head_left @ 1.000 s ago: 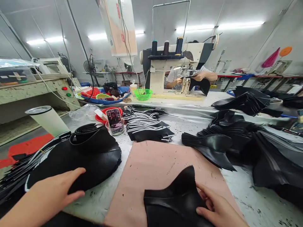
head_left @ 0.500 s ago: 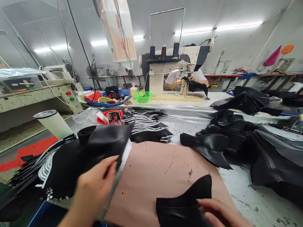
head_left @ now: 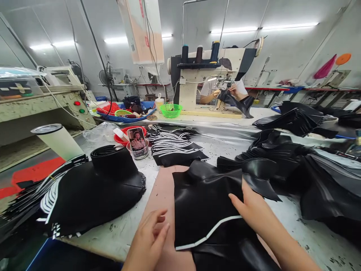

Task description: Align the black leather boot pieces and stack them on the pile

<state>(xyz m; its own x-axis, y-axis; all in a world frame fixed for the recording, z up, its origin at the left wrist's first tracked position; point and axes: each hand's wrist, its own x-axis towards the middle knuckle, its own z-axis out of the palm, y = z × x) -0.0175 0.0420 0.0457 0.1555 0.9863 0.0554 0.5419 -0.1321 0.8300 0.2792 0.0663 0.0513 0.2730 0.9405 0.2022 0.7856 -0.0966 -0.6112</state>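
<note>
Head view: your left hand (head_left: 149, 237) was half-curled, thumb and fingers slightly apart, near the pink mat's (head_left: 159, 188) left side; rightward, the white-edged black piece (head_left: 205, 199) lay over the mat, your right hand (head_left: 254, 207) pinching its right edge, thumb on top.

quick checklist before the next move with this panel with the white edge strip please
1. Right hand on the black leather-like panel with a white edge strip: ok, thumb on top at its right edge.
2. Left hand free: ok, loosely curled, nothing visible in it.
3. Panel lying flat: not ok, creased near its far edge.
4. Panel lined up with the glossy black piece below it: cannot tell, overlap hidden.
5. Upright phone with a lit screen clear of the panel: ok, apart.
</note>
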